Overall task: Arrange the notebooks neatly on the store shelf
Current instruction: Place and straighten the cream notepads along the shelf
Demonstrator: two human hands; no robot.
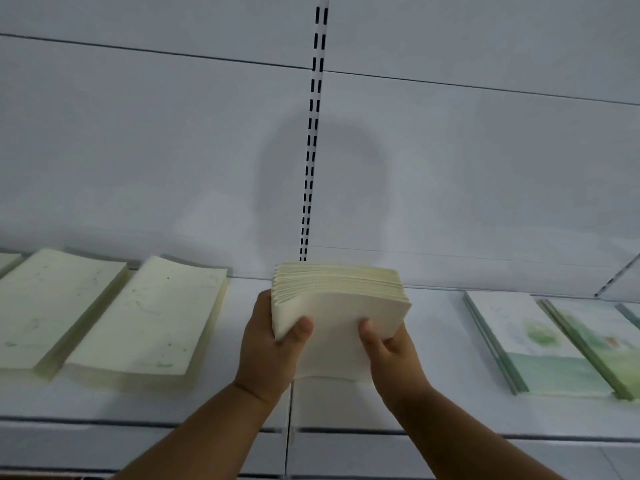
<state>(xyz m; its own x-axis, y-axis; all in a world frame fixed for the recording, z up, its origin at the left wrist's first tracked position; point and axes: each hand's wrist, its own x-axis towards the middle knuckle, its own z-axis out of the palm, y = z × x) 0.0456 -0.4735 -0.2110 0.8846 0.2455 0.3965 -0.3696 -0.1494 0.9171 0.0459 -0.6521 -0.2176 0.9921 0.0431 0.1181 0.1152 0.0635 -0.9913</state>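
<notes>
Two hands, left hand, right hand, gripping one notebook stack

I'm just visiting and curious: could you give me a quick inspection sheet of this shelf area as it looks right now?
Surface: white store shelf, bare in the middle.
Job's things: cream notebook stack held above the shelf; two cream piles lying left; green-patterned notebooks lying right.
Clutter: nothing seen.
Grippers: left hand and right hand grip the stack's sides, thumbs on top.
Cables: nothing seen.
Surroundings: white back panel with slotted upright.
</notes>
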